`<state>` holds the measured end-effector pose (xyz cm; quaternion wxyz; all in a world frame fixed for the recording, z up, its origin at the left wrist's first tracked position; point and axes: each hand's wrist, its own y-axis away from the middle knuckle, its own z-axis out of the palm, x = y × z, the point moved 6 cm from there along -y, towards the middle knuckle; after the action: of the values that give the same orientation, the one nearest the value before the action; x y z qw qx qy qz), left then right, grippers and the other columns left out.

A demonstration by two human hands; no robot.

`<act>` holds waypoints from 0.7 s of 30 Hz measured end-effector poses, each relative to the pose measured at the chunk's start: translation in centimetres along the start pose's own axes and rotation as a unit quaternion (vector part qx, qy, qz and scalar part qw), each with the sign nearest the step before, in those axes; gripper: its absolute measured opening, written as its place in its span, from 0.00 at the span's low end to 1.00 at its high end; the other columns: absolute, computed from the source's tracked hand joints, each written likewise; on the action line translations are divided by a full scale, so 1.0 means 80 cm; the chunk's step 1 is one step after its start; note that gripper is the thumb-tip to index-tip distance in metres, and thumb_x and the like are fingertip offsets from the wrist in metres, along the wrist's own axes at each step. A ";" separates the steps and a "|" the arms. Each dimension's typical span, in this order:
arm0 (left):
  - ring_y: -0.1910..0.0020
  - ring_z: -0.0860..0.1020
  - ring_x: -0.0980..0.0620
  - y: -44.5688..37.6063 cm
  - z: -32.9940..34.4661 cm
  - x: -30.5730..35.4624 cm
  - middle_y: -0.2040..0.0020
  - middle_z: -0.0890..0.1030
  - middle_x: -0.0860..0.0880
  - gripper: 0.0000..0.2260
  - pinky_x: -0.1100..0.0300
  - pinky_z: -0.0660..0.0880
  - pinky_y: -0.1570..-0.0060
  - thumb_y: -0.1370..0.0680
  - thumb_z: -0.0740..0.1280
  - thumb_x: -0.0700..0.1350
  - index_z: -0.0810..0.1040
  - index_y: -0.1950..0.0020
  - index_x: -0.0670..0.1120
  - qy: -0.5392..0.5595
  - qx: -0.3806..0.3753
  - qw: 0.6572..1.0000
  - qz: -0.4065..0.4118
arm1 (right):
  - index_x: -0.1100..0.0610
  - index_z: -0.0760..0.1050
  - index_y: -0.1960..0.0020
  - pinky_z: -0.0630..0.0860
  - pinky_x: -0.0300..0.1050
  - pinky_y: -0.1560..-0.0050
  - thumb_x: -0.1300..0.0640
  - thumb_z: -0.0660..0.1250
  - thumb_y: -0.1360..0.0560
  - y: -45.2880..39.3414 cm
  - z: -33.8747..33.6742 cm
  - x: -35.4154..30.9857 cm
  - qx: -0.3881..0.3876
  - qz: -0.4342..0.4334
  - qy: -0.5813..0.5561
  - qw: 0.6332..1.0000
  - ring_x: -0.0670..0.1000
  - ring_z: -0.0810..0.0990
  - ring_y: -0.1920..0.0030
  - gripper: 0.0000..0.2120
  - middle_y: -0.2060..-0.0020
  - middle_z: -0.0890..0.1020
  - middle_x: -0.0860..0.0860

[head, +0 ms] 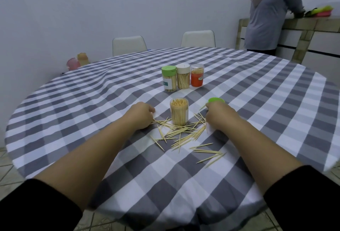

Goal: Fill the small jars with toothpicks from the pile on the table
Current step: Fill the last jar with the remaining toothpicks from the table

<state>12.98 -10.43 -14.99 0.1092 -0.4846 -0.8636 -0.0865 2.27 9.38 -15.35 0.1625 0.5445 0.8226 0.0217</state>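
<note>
Toothpicks (184,135), thin pale wooden slivers with pointed tips, lie scattered in a loose criss-cross pile on a round table (73,101) draped in soft grey-and-white checked cloth. At the far edge of the pile stands an open jar (179,112), a clear plastic cylinder without a lid, packed upright with toothpicks to its rim. The left hand (140,118) rests knuckles-up on the cloth to the left of this jar, fingers curled under at the pile's edge; whether it pinches any sticks cannot be told. The right hand (218,118) rests to the right of the jar, fingers curled down onto the pile, and a few toothpicks show at its fingertips. Just beyond it lies a round green lid (216,100). Farther back stand three cylinders in a row, touching or nearly so: a green-capped jar (168,78) with a white label, a white-capped jar (183,79) of clear plastic showing sticks, and an orange jar (197,75) with a clear top. Two white chair backs (128,44) rise behind the table.
</note>
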 end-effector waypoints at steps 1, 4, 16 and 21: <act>0.38 0.73 0.44 -0.001 0.001 -0.002 0.32 0.72 0.44 0.20 0.57 0.73 0.42 0.21 0.56 0.37 0.72 0.30 0.49 -0.032 -0.005 0.999 0.005 | 0.51 0.61 0.26 0.73 0.48 0.43 0.61 0.57 0.22 -0.001 -0.001 -0.001 0.005 -0.012 0.014 1.000 0.57 0.74 0.41 0.25 0.36 0.72 0.56; 0.38 0.73 0.44 -0.004 0.002 0.000 0.34 0.72 0.44 0.21 0.54 0.73 0.41 0.21 0.57 0.35 0.72 0.30 0.51 -0.095 0.000 0.995 0.032 | 0.48 0.58 0.25 0.72 0.49 0.45 0.60 0.55 0.21 0.001 -0.010 -0.007 0.045 -0.070 0.077 0.994 0.57 0.72 0.36 0.25 0.33 0.70 0.55; 0.55 0.76 0.58 0.020 -0.011 0.014 0.51 0.82 0.54 0.07 0.66 0.72 0.55 0.22 0.67 0.44 0.82 0.47 0.51 0.021 -0.091 0.991 0.098 | 0.58 0.73 0.37 0.70 0.45 0.56 0.56 0.59 0.21 -0.003 -0.016 -0.024 0.098 -0.131 0.197 0.967 0.54 0.73 0.49 0.14 0.45 0.73 0.54; 0.52 0.78 0.55 0.030 -0.004 0.023 0.49 0.82 0.53 0.09 0.61 0.75 0.47 0.23 0.68 0.45 0.82 0.44 0.51 0.055 -0.111 0.989 0.085 | 0.59 0.76 0.41 0.74 0.44 0.55 0.56 0.59 0.20 0.007 -0.005 -0.025 0.025 -0.129 0.102 0.986 0.53 0.78 0.52 0.12 0.50 0.80 0.54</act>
<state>14.13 -7.79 -14.08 0.1086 -0.5595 -0.7973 -0.1986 3.37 7.83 -14.39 0.0656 0.4323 0.8986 0.0354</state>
